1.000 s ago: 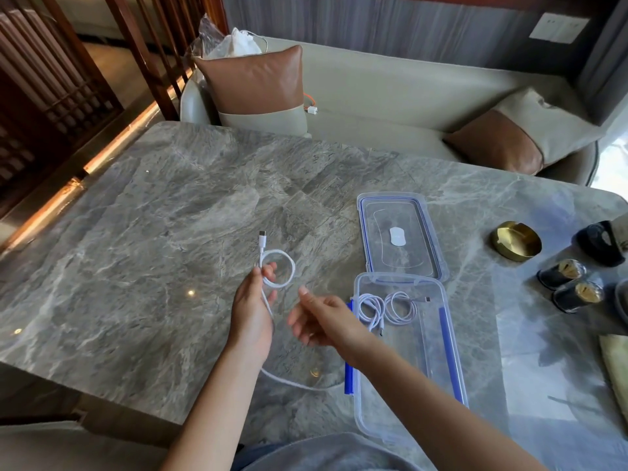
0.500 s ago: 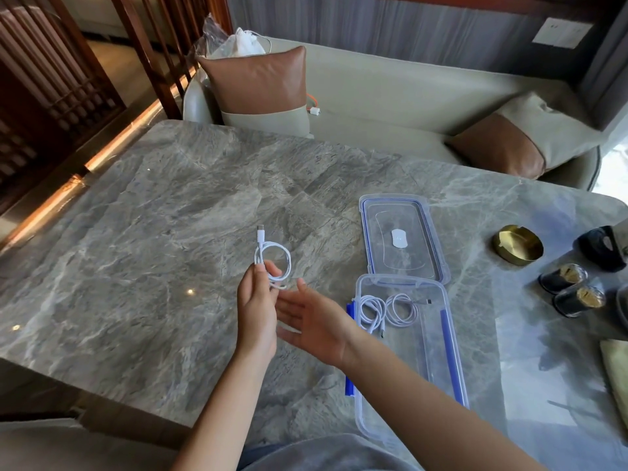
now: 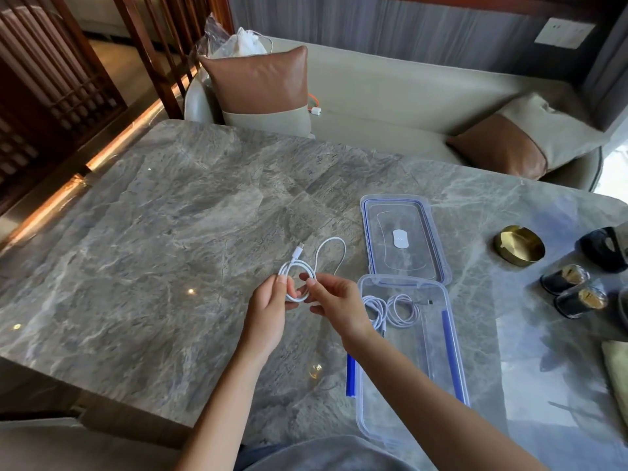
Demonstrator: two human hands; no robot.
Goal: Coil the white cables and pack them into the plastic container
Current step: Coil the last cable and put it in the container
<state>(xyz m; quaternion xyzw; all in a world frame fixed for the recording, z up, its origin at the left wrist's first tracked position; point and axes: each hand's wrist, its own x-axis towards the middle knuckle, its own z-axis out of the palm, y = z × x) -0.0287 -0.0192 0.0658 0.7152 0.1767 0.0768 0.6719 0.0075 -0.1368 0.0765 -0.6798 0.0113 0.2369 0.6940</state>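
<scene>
Two coiled cables (image 3: 390,309) already lie at the far end of the open plastic container (image 3: 418,385), so we judge ourselves partway through winding a third. Our left hand (image 3: 268,311) pinches the small coil of the white cable (image 3: 299,271) above the marble table (image 3: 170,249), just left of the container. Our right hand (image 3: 334,305) grips the strand beside it, fingers curled. One loose loop (image 3: 331,248) stands free beyond the coil, so next we should wrap it round, then lower the bundle in beside the others.

The white cable (image 3: 298,264) is partly hidden by fingers (image 3: 282,285), and the plastic container (image 3: 438,328) by the right forearm (image 3: 424,392) at lower centre.
</scene>
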